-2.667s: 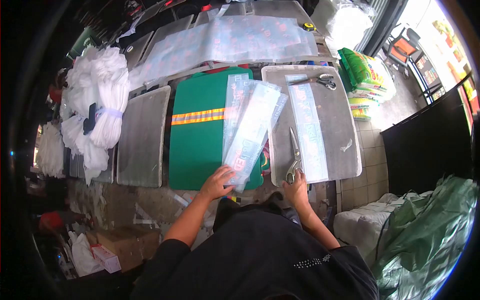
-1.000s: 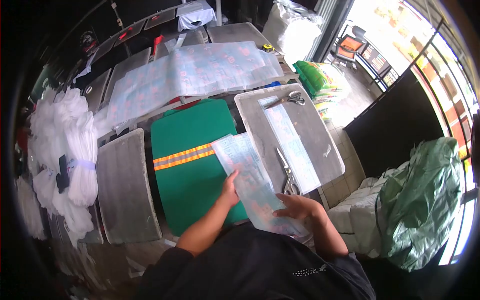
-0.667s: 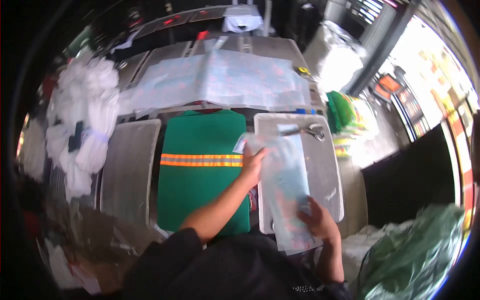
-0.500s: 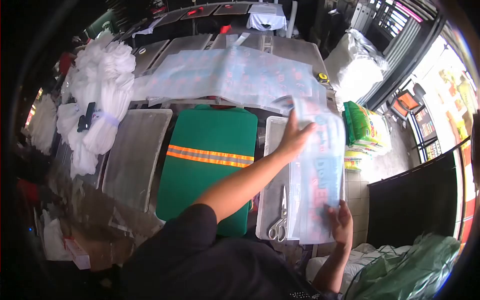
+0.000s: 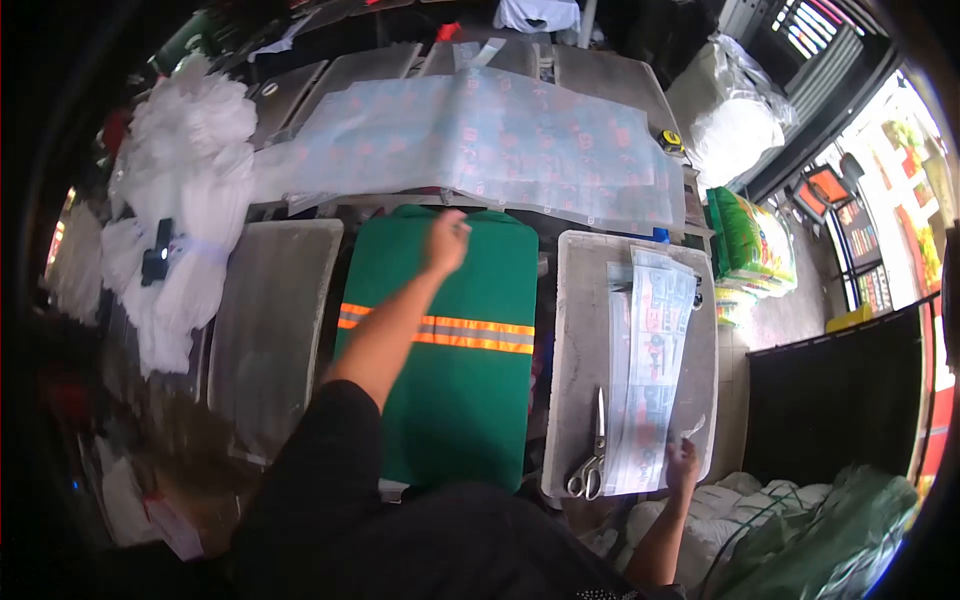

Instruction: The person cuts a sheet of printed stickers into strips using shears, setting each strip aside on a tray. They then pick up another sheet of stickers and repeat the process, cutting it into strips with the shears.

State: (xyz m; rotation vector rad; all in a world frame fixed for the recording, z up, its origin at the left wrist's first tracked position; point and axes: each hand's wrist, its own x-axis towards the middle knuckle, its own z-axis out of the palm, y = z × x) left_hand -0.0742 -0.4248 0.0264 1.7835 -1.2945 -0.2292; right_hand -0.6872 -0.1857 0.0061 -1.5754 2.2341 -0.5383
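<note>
My left hand (image 5: 447, 243) is over the upper part of a green garment (image 5: 440, 420) with an orange and grey reflective band, spread flat on a board. Its fingers look curled closed, and whatever they hold is hidden. My right hand (image 5: 683, 465) is at the lower right edge of the printed translucent strips (image 5: 655, 350), its fingers pinched around a small whitish plastic scrap (image 5: 693, 428). The strips lie stacked lengthwise on a grey board (image 5: 580, 300). Scissors (image 5: 590, 470) lie left of the strips, with their blades pointing away from me.
Large printed translucent sheets (image 5: 400, 140) cover boards behind the garment. A bundle of white cloth (image 5: 185, 190) with a dark clip-like object stands at the left. A yellow tape measure (image 5: 671, 142) lies far right. Green-and-yellow sacks (image 5: 750, 245) and a green bag (image 5: 820, 540) are to the right.
My left hand has let go of the strips and moved left over the green garment. The strips now lie on the board. My right hand stays near their lower edge; the view has shifted.
</note>
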